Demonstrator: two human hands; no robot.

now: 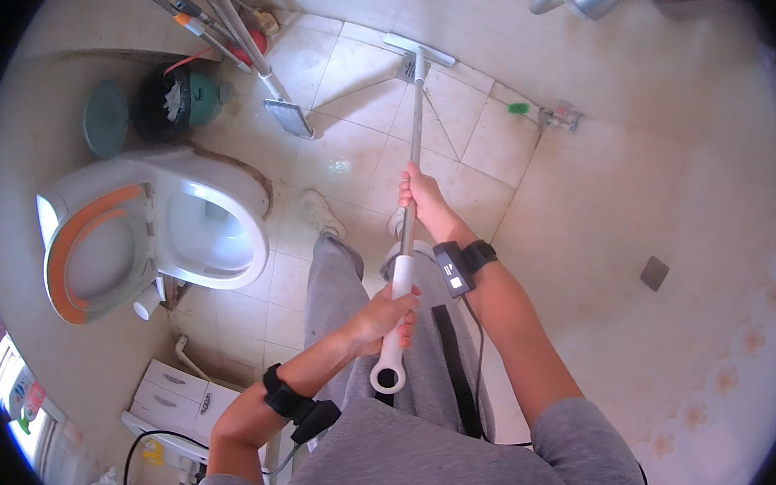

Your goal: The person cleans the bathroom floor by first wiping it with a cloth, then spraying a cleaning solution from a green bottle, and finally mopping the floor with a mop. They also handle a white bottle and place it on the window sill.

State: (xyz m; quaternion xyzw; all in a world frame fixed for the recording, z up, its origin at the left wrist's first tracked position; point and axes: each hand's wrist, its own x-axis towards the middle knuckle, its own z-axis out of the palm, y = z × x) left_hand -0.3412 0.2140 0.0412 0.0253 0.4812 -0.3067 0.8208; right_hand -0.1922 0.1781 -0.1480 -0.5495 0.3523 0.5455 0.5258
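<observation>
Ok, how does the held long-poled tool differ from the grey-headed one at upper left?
The held tool has a slim, pale head; the grey-headed tool has a deeper, rectangular one. The held tool shows a white, ring-ended handle; the grey-headed tool runs out of frame. Both have long, metallic-looking poles.

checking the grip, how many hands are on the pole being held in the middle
2: the right hand on the metal pole, the left hand on the white handle; no others show.
</observation>
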